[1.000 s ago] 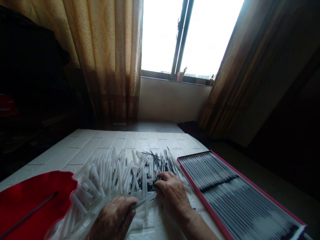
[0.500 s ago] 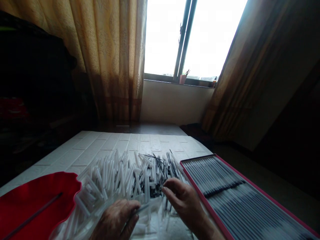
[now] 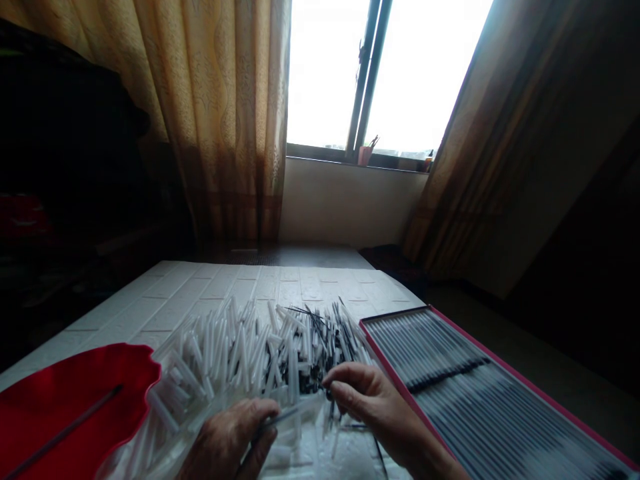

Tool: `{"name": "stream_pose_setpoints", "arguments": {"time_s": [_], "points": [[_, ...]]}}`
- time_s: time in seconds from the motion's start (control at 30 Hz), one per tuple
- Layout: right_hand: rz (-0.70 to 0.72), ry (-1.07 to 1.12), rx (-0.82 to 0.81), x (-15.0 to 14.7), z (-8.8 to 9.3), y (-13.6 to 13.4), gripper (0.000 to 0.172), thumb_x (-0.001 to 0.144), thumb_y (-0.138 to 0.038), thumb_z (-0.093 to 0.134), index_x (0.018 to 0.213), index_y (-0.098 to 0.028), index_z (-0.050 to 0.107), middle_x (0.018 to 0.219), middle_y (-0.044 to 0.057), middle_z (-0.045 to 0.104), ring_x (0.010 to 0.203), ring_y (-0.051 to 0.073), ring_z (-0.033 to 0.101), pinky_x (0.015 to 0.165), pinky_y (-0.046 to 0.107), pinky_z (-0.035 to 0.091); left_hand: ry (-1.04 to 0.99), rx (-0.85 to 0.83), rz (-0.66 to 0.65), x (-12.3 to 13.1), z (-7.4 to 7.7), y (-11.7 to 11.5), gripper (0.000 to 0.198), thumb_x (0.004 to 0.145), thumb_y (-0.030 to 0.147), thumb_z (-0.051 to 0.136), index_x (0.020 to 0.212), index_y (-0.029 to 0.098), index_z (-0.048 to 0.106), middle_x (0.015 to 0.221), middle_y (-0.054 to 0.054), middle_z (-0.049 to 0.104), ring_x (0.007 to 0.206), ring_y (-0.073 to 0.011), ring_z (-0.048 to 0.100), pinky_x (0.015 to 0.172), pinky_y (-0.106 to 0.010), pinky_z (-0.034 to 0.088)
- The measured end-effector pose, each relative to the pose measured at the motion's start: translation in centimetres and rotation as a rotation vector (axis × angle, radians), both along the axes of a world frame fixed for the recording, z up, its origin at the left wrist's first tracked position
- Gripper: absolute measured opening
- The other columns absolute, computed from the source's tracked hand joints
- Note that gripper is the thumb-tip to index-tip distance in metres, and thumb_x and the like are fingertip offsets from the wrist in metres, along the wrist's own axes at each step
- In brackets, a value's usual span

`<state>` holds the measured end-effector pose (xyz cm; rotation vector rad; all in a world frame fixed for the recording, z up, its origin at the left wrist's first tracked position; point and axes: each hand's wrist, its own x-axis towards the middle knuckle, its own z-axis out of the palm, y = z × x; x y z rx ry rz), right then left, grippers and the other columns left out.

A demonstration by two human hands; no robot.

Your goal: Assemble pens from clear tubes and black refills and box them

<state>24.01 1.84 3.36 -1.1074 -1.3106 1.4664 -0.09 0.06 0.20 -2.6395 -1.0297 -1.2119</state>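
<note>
My left hand (image 3: 233,437) is closed, thumb against fingers, on a slim clear plastic tube (image 3: 290,413) that points right. My right hand (image 3: 363,393) is to its right, thumb and forefinger pinched on a small dark piece (image 3: 329,395) whose kind I cannot make out. Behind both hands lies a heap of clear plastic tubes (image 3: 240,347), loose and crossing each other. Thin black sticks (image 3: 345,333) with dark ends lie at the heap's right side, just beyond my right hand.
A pink-edged tray (image 3: 430,417) with rows of slim grey sticks lies at right. At left a red scalloped bowl (image 3: 100,380) holds one thin stick (image 3: 65,433). The white brick-patterned tabletop (image 3: 250,283) extends behind the heap, toward a window (image 3: 330,73) and curtains.
My right hand has shifted slightly down and right, and a small dark piece now shows at its fingertips. My left hand keeps its hold on the tube, almost still.
</note>
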Motion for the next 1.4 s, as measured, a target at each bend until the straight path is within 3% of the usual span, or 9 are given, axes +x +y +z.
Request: {"name": "stream_pose_setpoints", "arguments": {"time_s": [0.17,0.53,0.8,1.07,1.4], "points": [[0.022,-0.077,0.036,-0.4,-0.5,0.1,0.040,0.069,-0.054,0.074,0.074,-0.015,0.071,0.062,-0.002,0.057,0.057,0.009,0.042,0.054,0.021,0.033,0.019,-0.046,0.010,-0.1,-0.3,-0.1,0.019,0.102,0.031,0.034,0.109,0.024,0.050,0.085,-0.002,0.074,0.075,-0.0152,0.074,0.068,-0.020,0.057],[0.007,-0.057,0.034,-0.8,-0.3,-0.2,0.045,0.066,-0.058,0.074,0.074,-0.015,0.070,0.063,-0.001,0.057,0.057,0.010,0.043,0.055,0.022,0.034,0.025,-0.081,0.006,-0.2,-0.7,-0.1,0.017,0.100,0.027,0.039,0.110,0.024,0.051,0.086,-0.002,0.073,0.076,-0.0165,0.074,0.068,-0.023,0.057],[0.004,-0.094,0.061,-0.7,-0.3,-0.1,0.041,0.068,-0.056,0.074,0.075,-0.015,0.072,0.065,0.000,0.058,0.058,0.010,0.043,0.055,0.022,0.035,0.011,-0.060,-0.017,-0.2,-0.9,0.2,0.017,0.098,0.024,0.041,0.110,0.023,0.052,0.085,-0.002,0.073,0.074,-0.0168,0.074,0.066,-0.023,0.058],[-0.004,-0.119,0.110,-0.6,-0.1,-0.3,0.030,0.068,-0.045,0.076,0.076,-0.016,0.073,0.071,0.002,0.065,0.067,0.014,0.055,0.064,0.025,0.044,0.026,-0.080,-0.026,-0.2,-0.8,0.1,0.015,0.097,0.023,0.041,0.108,0.023,0.052,0.083,-0.002,0.073,0.072,-0.0170,0.074,0.063,-0.023,0.058],[-0.026,-0.154,0.159,-0.4,-0.7,-0.1,0.030,0.069,-0.046,0.075,0.078,-0.017,0.074,0.072,0.004,0.068,0.068,0.016,0.058,0.065,0.026,0.046,-0.005,-0.016,-0.039,-0.2,-1.0,0.3,0.022,0.100,0.027,0.036,0.112,0.024,0.054,0.085,-0.003,0.075,0.075,-0.0170,0.074,0.064,-0.021,0.057]]}}
